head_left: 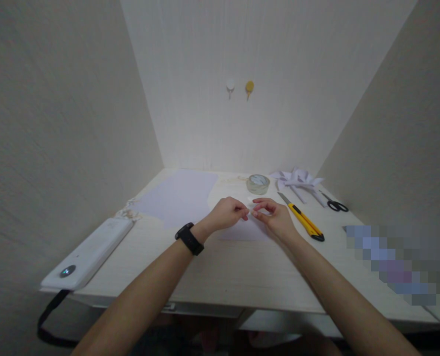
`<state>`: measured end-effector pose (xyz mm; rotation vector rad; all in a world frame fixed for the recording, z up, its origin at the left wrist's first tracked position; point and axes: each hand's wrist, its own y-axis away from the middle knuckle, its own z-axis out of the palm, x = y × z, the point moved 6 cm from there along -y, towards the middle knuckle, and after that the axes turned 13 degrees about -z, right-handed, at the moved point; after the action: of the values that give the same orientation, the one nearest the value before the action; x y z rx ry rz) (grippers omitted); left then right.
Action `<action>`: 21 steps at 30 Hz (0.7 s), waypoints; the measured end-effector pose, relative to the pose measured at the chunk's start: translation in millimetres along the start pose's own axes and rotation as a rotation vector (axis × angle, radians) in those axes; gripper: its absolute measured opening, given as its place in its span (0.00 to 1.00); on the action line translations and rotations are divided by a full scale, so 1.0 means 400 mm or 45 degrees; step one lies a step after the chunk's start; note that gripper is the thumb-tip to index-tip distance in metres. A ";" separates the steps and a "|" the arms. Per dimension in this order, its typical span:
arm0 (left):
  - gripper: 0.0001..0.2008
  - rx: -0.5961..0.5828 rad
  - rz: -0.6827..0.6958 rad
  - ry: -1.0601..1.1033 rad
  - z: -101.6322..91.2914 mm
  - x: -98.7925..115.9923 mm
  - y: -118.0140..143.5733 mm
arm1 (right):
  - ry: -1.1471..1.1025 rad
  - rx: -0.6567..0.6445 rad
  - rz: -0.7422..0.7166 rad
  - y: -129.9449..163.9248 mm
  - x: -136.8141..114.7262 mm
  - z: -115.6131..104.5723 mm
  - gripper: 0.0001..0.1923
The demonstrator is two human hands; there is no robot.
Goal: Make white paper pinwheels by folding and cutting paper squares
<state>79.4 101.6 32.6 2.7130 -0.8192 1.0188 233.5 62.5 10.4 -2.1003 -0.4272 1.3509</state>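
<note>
My left hand (231, 213), below a black wristwatch (189, 239), is closed with its fingertips pinched together. Facing it, my right hand (276, 217) pinches with thumb and forefinger, its other fingers curved. The fingertips of both hands almost meet over a sheet of white paper (244, 232) on the table. Something small and pale shows between them, too small to name. Just behind the hands stands a roll of clear tape (258, 184). A yellow utility knife (304, 220) with its blade out lies to the right of my right hand.
Folded white paper pinwheels (297, 179) and black-handled scissors (336, 203) lie at the back right. Another paper sheet (183, 195) is at the back left. A white device (90, 252) with a strap sits at the left edge. A blurred-out object (388, 264) lies at the right.
</note>
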 end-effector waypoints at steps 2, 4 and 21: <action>0.14 -0.002 -0.001 -0.009 0.001 0.000 0.000 | 0.002 0.003 0.002 0.001 0.002 0.002 0.09; 0.15 -0.002 0.000 -0.031 0.001 0.001 0.000 | -0.005 0.010 0.015 0.003 0.006 0.004 0.11; 0.10 0.122 0.080 -0.109 -0.008 0.011 0.014 | 0.013 -0.010 0.198 0.015 0.024 0.012 0.15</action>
<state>77.4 95.9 37.8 2.8465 -0.8976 0.9844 232.9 64.6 -1.8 -2.1837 -0.2695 1.4268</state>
